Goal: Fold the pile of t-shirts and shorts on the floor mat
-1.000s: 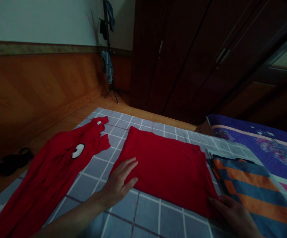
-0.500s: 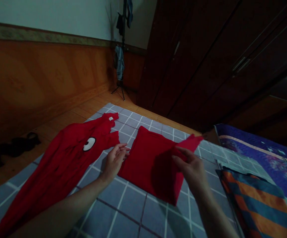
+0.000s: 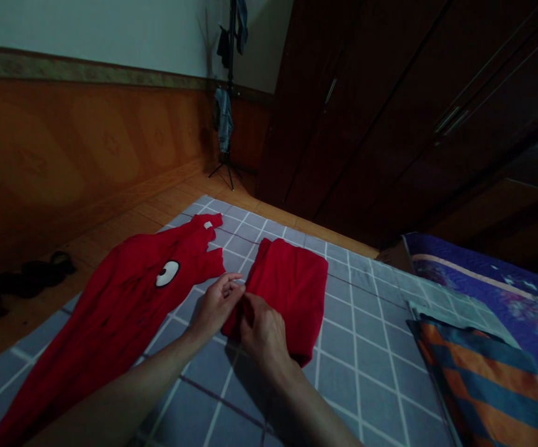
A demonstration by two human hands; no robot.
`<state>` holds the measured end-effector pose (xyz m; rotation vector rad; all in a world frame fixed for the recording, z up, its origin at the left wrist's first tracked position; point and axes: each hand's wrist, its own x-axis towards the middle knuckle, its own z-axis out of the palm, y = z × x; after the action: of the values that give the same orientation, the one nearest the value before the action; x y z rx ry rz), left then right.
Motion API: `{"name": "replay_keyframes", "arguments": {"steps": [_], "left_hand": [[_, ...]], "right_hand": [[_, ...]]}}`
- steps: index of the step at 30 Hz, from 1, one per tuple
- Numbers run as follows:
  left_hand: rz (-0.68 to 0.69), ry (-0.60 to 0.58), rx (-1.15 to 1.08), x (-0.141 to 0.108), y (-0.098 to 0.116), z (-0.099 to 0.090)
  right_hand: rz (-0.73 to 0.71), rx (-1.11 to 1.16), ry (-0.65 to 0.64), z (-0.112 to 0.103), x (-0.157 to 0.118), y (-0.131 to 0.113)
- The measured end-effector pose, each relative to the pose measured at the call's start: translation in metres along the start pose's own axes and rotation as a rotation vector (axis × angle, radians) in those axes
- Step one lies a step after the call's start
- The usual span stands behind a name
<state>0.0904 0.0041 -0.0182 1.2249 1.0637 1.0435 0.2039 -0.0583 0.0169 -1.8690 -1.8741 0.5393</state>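
A folded red garment (image 3: 299,279) lies on a grey checked bedsheet (image 3: 366,347). My right hand (image 3: 266,326) is closed on a flap of it, at its left edge. Right beside those fingertips is my left hand (image 3: 217,301), palm turned inward, its fingers loosely bent and apart; no cloth shows in its grasp. Left of both hands a second red garment (image 3: 133,279) with a cartoon eye print is spread out, one side of it running under my left forearm.
At the right rest folded orange-and-blue striped cloth (image 3: 492,372) and a purple patterned cover (image 3: 473,273). Dark wardrobe doors (image 3: 366,93) rise beyond the bed. A coat stand (image 3: 230,74) is in the corner, and black footwear (image 3: 36,273) lies on the floor.
My right hand has carried the garment's right side leftward, over to its left edge by my left hand. The red garment is now narrower. My left hand has barely moved.
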Motion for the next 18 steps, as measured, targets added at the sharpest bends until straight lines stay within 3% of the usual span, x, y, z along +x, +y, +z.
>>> {"name": "replay_keyframes", "arguments": {"steps": [4, 9, 13, 18], "left_hand": [[0.054, -0.062, 0.121, 0.0, -0.003, 0.0], [0.092, -0.051, 0.348, -0.002, -0.011, 0.001], [0.107, -0.057, 0.384, -0.004, -0.009, 0.002], [0.075, -0.058, 0.229, -0.011, 0.014, 0.002]], "right_hand": [[-0.148, -0.175, 0.03, 0.001, -0.024, 0.011], [-0.292, -0.48, 0.245, -0.009, -0.063, 0.051], [-0.232, -0.556, 0.335, -0.026, -0.08, 0.081], [-0.147, -0.527, 0.356, -0.038, -0.096, 0.099]]}}
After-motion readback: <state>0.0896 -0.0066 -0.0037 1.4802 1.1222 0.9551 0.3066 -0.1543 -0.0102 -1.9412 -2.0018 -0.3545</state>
